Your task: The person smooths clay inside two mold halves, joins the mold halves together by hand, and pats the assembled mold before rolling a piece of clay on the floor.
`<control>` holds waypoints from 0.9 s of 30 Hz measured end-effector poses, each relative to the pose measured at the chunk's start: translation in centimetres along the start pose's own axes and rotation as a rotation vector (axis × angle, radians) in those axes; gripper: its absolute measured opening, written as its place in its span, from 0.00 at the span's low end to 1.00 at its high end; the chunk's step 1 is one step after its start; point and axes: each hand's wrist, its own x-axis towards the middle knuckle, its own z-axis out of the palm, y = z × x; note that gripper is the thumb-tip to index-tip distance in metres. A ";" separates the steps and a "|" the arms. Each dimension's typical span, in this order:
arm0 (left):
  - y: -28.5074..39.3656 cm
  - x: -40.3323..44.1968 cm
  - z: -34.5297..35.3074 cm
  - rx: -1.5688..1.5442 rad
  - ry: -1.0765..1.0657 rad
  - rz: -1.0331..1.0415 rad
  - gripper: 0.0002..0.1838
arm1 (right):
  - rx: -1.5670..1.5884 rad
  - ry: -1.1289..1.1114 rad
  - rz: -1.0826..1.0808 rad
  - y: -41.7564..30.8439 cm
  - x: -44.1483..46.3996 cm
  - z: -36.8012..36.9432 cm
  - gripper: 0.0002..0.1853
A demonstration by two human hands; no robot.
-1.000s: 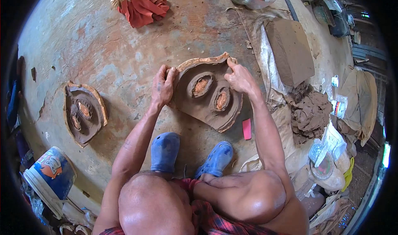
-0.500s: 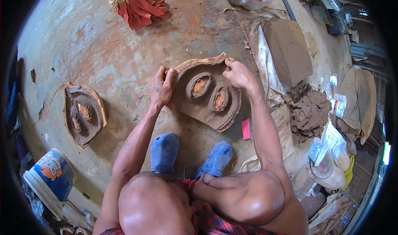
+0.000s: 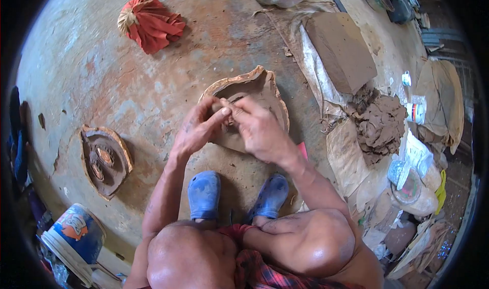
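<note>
The larger clay-lined mould [image 3: 270,98], with a pale orange rim, lies on the floor in front of my feet. Above its near part, my left hand [image 3: 201,123] and my right hand [image 3: 257,128] meet, fingertips pinched together. A small bit of brown clay seems to show between them, but the fingers hide most of it. My hands cover the mould's oval openings. A smaller clay-lined mould [image 3: 114,174] with two oval openings rests on the floor at the left.
A red cloth bundle [image 3: 155,26] lies at the upper left. On the right are a clay slab [image 3: 341,49], a heap of wet clay [image 3: 382,126] and small tubs. A blue and white bucket [image 3: 79,233] stands lower left. Blue clogs [image 3: 204,193] are on my feet.
Both hands have left the larger mould's rim and come together over it. The view has shifted, and the mould's oval openings are now covered.
</note>
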 end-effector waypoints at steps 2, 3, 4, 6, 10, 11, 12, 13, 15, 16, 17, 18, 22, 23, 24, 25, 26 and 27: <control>0.3 -0.6 0.1 -0.212 -0.104 -0.077 0.15 | 0.124 0.098 0.057 -1.0 -0.6 0.8 0.27; 0.0 -0.7 0.0 -0.197 -0.114 -0.081 0.15 | 0.128 0.115 0.062 -0.8 -1.0 0.9 0.27; -0.5 -0.7 -0.2 -0.112 -0.153 -0.056 0.15 | 0.067 0.096 0.030 -0.4 -1.4 1.0 0.26; -0.9 -0.7 -0.4 -0.016 -0.202 -0.031 0.15 | 0.007 0.091 0.004 0.2 -2.0 1.0 0.25; -0.3 -1.1 -0.2 0.013 -0.257 -0.107 0.17 | -0.071 0.195 -0.165 0.9 -2.7 0.9 0.21; -0.7 -1.0 -0.5 -0.078 -0.311 -0.146 0.16 | -0.117 0.224 -0.212 1.0 -2.8 0.9 0.21; -1.0 -1.0 -0.7 -0.169 -0.365 -0.186 0.16 | -0.115 0.233 -0.209 1.1 -2.9 1.0 0.21; -1.5 -1.0 -0.7 -0.161 -0.368 -0.192 0.16 | -0.123 0.264 -0.229 1.0 -3.1 1.2 0.21; -2.1 -1.1 -0.6 -0.293 -0.345 -0.156 0.16 | -0.139 0.314 -0.243 1.1 -3.2 1.8 0.20; -2.1 -0.9 -0.5 -0.285 -0.350 -0.161 0.16 | -0.137 0.323 -0.239 1.2 -3.2 1.9 0.20; -2.0 -0.7 -0.4 -0.257 -0.291 -0.145 0.16 | -0.175 0.352 -0.235 1.3 -3.2 2.0 0.19; -1.8 -0.7 -0.1 -0.230 -0.231 -0.130 0.16 | -0.211 0.380 -0.231 1.2 -3.1 2.1 0.17; -0.3 0.1 0.8 0.211 0.099 0.006 0.15 | -0.035 0.354 -0.012 2.4 -2.2 2.4 0.11; -0.6 0.9 0.5 0.231 0.316 0.070 0.16 | 0.042 0.402 0.009 3.1 -1.8 1.9 0.10; -1.3 2.0 -0.9 0.205 0.431 0.118 0.17 | -0.030 0.482 -0.006 3.8 -1.6 1.2 0.09; -2.7 3.5 -2.8 0.257 0.503 0.224 0.17 | 0.068 0.462 0.156 4.5 -1.5 0.4 0.10; -4.4 4.6 -4.1 0.305 0.575 0.331 0.17 | 0.162 0.435 0.317 5.2 -1.4 -0.3 0.11; -6.0 5.3 -4.4 0.299 0.584 0.333 0.17 | 0.165 0.484 0.350 6.6 -1.3 -0.6 0.14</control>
